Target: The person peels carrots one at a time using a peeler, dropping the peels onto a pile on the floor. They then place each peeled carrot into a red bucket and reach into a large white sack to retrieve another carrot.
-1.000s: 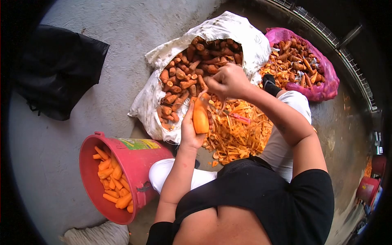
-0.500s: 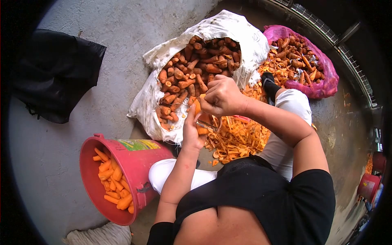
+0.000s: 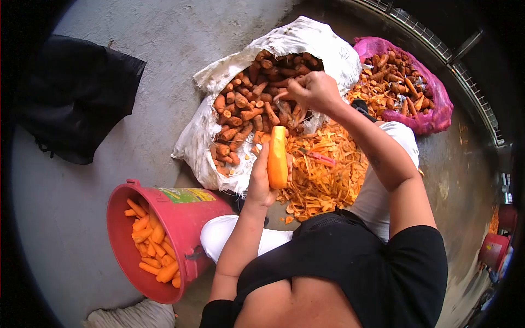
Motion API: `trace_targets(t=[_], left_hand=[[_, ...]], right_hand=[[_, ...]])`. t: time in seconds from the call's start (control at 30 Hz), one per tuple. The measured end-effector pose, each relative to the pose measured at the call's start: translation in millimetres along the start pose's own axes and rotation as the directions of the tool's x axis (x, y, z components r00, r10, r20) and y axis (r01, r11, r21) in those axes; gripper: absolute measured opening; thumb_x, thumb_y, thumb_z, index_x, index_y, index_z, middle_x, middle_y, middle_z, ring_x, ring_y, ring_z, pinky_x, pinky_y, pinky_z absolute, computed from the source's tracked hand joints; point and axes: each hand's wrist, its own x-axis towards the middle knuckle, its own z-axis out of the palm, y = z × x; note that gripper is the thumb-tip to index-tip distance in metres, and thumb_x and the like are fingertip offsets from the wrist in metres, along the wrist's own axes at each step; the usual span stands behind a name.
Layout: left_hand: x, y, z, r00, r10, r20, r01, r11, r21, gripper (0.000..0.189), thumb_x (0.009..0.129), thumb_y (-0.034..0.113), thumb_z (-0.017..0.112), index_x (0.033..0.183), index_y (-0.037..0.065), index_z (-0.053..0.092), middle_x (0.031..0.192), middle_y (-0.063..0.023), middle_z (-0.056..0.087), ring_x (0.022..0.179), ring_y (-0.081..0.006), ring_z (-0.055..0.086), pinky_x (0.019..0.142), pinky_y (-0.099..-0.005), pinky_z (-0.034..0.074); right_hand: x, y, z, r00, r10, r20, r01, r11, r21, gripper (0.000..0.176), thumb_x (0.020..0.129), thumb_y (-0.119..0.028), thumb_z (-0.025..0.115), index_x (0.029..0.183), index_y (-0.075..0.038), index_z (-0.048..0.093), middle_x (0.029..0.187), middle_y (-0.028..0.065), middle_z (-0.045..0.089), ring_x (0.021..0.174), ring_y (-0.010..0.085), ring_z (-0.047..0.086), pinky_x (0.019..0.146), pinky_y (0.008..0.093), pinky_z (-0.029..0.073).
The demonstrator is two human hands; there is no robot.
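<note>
My left hand [image 3: 262, 177] is closed around a thick peeled carrot [image 3: 278, 158], which stands upright with its cut top end away from me. My right hand [image 3: 316, 92] is closed on a peeler [image 3: 295, 112], smeared by motion, in front of the sack's opening and apart from the carrot. Beyond my hands, a white sack [image 3: 333, 46] lies open, full of unpeeled carrots [image 3: 240, 101]. Below my right hand spreads a heap of orange peelings [image 3: 333, 186], with a red-handled tool [image 3: 321, 158] lying on it.
A red bucket [image 3: 205, 205] lies tipped at left with peeled carrots [image 3: 156, 240] inside. At the back right is a pink mesh sack [image 3: 437, 104] with carrots and scraps. Black cloth [image 3: 82, 98] lies on the grey floor [image 3: 158, 93]. My white-clad knees flank the peelings.
My right hand has swung up and away from the carrot with the peeler. The carrot in my left hand now shows plainly and stands more upright.
</note>
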Motion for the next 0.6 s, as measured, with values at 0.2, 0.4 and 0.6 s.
trace_targets(t=[0.2, 0.4, 0.6], left_hand=[[7, -3, -18, 0.999, -0.050, -0.008, 0.050, 0.997, -0.060, 0.048, 0.100, 0.043, 0.031, 0.123, 0.006, 0.050, 0.092, -0.0073, 0.062, 0.079, -0.0155, 0.063, 0.065, -0.0280, 0.053], [3, -5, -7, 0.992, -0.066, -0.110, 0.062, 0.997, -0.037, 0.043, 0.100, 0.037, 0.033, 0.121, 0.004, 0.051, 0.106, -0.0077, 0.062, 0.094, -0.0160, 0.063, 0.079, -0.0309, 0.053], [5, -9, -4, 0.991, -0.005, -0.136, 0.034, 0.977, 0.210, 0.040, 0.100, 0.037, 0.034, 0.112, 0.004, 0.053, 0.080, -0.0064, 0.059, 0.063, -0.0131, 0.057, 0.054, -0.0254, 0.049]], right_hand=[[-37, -38, -4, 0.878, -0.478, 0.033, 0.477, 0.878, 0.042, 0.027, 0.074, -0.022, 0.061, 0.051, -0.010, 0.065, 0.043, 0.0045, 0.047, 0.045, 0.0212, 0.047, 0.056, 0.0352, 0.040], [-46, -34, 6, 0.774, -0.630, 0.058, 0.629, 0.777, 0.036, 0.031, 0.073, -0.018, 0.063, 0.044, -0.010, 0.054, 0.045, 0.0029, 0.050, 0.048, 0.0206, 0.050, 0.053, 0.0343, 0.037], [-33, -22, 2, 0.896, -0.430, 0.108, 0.431, 0.902, 0.017, 0.030, 0.077, -0.022, 0.061, 0.049, -0.012, 0.064, 0.042, 0.0031, 0.051, 0.042, 0.0204, 0.050, 0.053, 0.0341, 0.043]])
